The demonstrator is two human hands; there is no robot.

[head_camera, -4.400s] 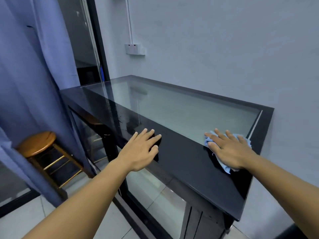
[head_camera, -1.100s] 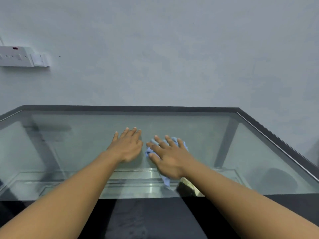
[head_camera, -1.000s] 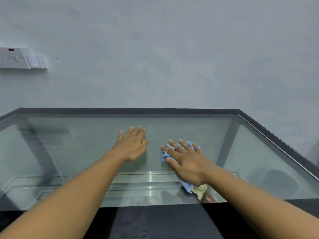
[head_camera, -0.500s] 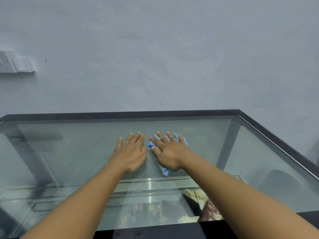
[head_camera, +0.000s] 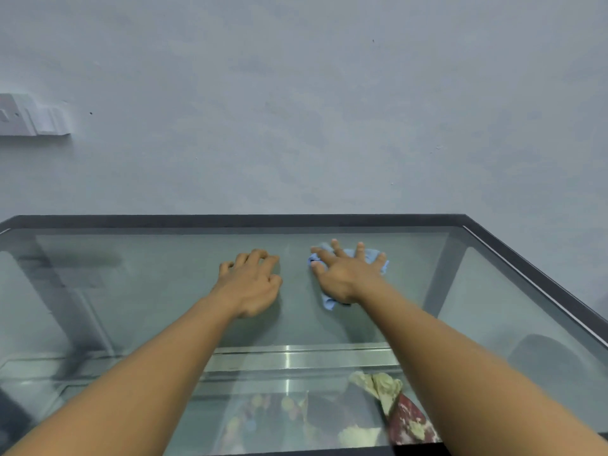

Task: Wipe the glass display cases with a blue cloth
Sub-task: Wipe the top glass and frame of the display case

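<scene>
A glass display case (head_camera: 493,245) with a dark frame fills the lower half of the head view. My right hand (head_camera: 348,274) lies flat with spread fingers on a small blue cloth (head_camera: 371,255), pressing it against the glass top near the far edge. Bits of the cloth show past the fingertips and under the wrist. My left hand (head_camera: 250,284) rests on the bare glass just to the left, fingers curled with the tips touching the pane, holding nothing.
A pale grey wall rises right behind the case. A white socket box (head_camera: 33,116) is mounted on it at the left. Under the glass I see a metal rail (head_camera: 296,357) and crumpled fabric (head_camera: 404,413) near the bottom.
My right hand has slid the cloth to the right and farther toward the back edge. My left hand's fingers have curled from flat. The view has tilted down a little.
</scene>
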